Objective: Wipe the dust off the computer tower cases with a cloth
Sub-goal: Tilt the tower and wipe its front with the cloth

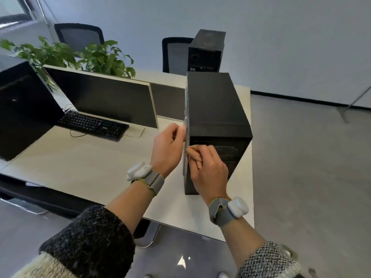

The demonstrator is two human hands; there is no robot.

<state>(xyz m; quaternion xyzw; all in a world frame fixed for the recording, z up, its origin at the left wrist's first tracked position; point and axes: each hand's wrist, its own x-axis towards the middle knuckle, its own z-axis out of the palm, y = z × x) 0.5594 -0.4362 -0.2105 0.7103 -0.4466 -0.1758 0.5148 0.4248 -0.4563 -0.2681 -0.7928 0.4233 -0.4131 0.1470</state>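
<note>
A black computer tower (214, 105) stands upright on the right end of the desk (80, 157). Along its left side runs a thin grey side panel (186, 109), seen edge-on. My left hand (168, 149) pinches the near edge of that panel from the left. My right hand (208, 169) has its fingers curled onto the same edge a little lower, in front of the tower's front face. A second black tower (206, 51) stands farther back beyond the desk. No cloth is visible.
Two dark monitors (104, 97) (24, 109) and a black keyboard (94, 125) occupy the desk's left and middle. Green plants (100, 57) and two black chairs (80, 35) (174, 55) stand behind. Grey floor lies to the right of the desk edge.
</note>
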